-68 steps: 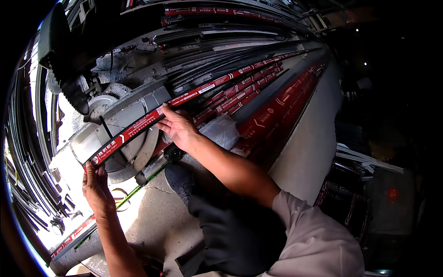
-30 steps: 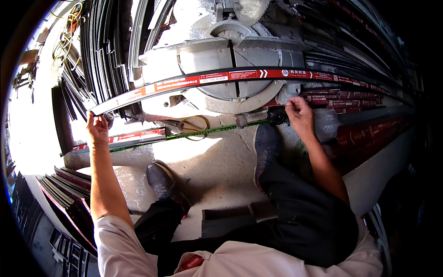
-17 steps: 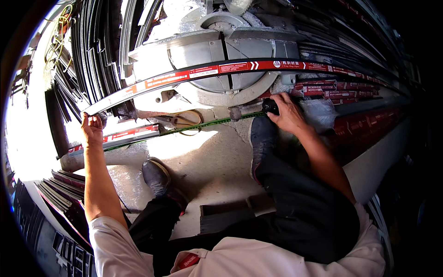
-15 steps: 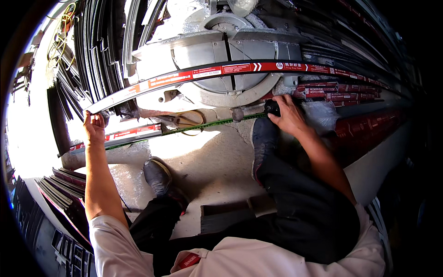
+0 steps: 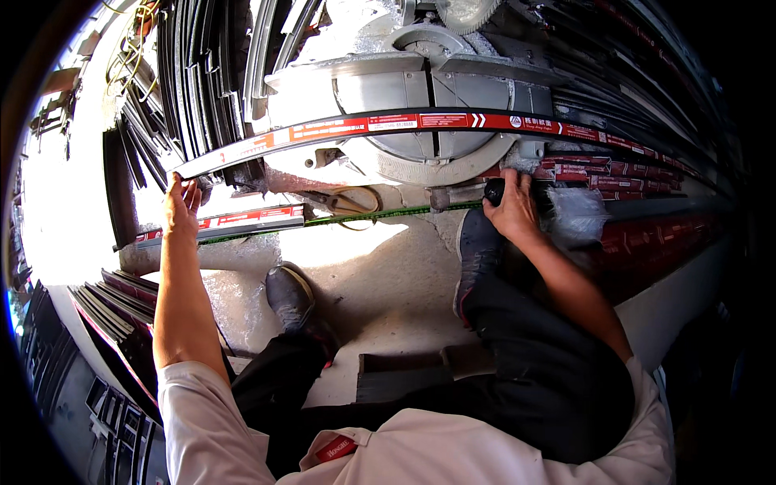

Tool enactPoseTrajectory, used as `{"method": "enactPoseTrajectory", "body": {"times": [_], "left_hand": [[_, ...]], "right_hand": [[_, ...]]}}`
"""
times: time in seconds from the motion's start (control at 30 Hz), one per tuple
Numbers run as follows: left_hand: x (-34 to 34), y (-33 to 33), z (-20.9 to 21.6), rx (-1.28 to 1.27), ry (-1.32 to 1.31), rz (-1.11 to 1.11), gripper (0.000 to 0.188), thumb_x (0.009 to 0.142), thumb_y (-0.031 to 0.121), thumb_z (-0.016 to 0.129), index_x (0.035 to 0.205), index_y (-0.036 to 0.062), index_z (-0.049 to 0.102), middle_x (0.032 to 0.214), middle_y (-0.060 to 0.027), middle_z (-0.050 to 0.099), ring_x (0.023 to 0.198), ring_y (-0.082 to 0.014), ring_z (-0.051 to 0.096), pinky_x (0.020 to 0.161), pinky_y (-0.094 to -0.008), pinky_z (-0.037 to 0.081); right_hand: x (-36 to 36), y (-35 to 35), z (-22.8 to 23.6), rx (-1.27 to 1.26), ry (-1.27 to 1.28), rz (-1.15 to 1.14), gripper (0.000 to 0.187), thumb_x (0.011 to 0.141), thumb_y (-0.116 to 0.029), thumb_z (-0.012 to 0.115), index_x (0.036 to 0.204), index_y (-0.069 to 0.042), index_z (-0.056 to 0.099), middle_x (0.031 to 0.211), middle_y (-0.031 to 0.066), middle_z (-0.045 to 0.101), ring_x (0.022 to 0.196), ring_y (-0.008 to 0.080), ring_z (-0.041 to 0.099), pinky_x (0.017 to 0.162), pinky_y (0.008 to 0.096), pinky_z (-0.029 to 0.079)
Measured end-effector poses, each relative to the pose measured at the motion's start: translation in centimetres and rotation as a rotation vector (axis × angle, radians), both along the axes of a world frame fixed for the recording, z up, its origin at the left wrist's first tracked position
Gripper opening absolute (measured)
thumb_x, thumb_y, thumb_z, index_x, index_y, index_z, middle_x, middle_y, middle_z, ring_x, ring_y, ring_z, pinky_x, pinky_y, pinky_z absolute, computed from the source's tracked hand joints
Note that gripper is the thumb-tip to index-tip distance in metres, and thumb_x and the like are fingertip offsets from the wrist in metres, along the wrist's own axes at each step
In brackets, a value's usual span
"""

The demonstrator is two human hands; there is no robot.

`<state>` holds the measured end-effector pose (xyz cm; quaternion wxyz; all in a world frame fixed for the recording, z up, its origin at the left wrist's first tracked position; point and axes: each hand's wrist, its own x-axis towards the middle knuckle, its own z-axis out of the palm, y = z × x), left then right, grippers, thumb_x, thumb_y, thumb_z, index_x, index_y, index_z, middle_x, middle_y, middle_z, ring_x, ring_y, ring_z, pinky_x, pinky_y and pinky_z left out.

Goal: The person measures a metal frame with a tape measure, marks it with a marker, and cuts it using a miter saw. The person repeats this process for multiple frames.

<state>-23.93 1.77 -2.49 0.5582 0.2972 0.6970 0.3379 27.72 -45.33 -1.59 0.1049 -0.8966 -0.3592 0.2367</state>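
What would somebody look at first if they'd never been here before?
Probably the long red-and-black strip, stretching across the round metal saw base near the top, with its left end in the person's left hand. Next might come the right hand on a black knob at the front of the base. The scissors on the floor below the strip stand out too.

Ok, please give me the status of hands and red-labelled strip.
Left fingers holding left end of red-labelled strip; right fingers on black knob. Strip spans saw base. Clear plastic beside right fingers, not on strip.
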Motion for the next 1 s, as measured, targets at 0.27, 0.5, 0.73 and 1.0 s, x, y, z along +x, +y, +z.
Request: {"method": "enactPoseTrajectory", "body": {"times": [0.27, 0.5, 0.73, 1.0], "left_hand": [[0.7, -0.1, 1.5, 0.158, 0.374, -0.208, 0.048, 0.097, 0.042, 0.081, 0.122, 0.0047, 0.064, 0.096, -0.0073, 0.072, 0.089, -0.0144, 0.064, 0.077, -0.0321, 0.054], [3.0, -0.3, 2.9, 0.635, 1.417, -0.515, 0.066, 0.093, 0.044, 0.077, 0.144, 0.0067, 0.059, 0.140, -0.0220, 0.058, 0.131, -0.0385, 0.055, 0.111, -0.0495, 0.046], [5.3, -2.0, 4.2, 0.792, 1.452, -0.729, 0.034, 0.094, 0.020, 0.072, 0.127, 0.0129, 0.073, 0.136, -0.0130, 0.065, 0.130, -0.0343, 0.056, 0.113, -0.0482, 0.042], [9.6, -4.6, 6.5, 0.805, 1.311, -0.991, 0.025, 0.100, 0.015, 0.060, 0.118, 0.0156, 0.077, 0.121, -0.0066, 0.072, 0.120, -0.0311, 0.063, 0.107, -0.0460, 0.048]], "right_hand": [[0.1, -1.8, 0.1, 0.174, -0.063, 0.078, 0.064, 0.076, -0.016, 0.089, 0.130, -0.010, 0.055, 0.129, 0.0237, 0.055, 0.122, 0.0460, 0.057, 0.103, 0.0506, 0.051], [1.5, -3.0, 1.4, 0.230, 0.019, 0.253, 0.055, 0.079, -0.017, 0.088, 0.122, -0.004, 0.056, 0.112, 0.0211, 0.066, 0.109, 0.0438, 0.062, 0.096, 0.0506, 0.051], [0.6, -4.2, 2.8, 0.379, -0.050, 0.397, 0.053, 0.077, -0.013, 0.089, 0.117, -0.003, 0.057, 0.108, 0.0189, 0.066, 0.101, 0.0418, 0.061, 0.089, 0.0508, 0.051], [1.1, -1.7, 7.3, 0.469, -0.118, 0.394, 0.055, 0.077, -0.008, 0.088, 0.120, -0.003, 0.056, 0.113, 0.0183, 0.065, 0.101, 0.0404, 0.063, 0.090, 0.0493, 0.052]]}}
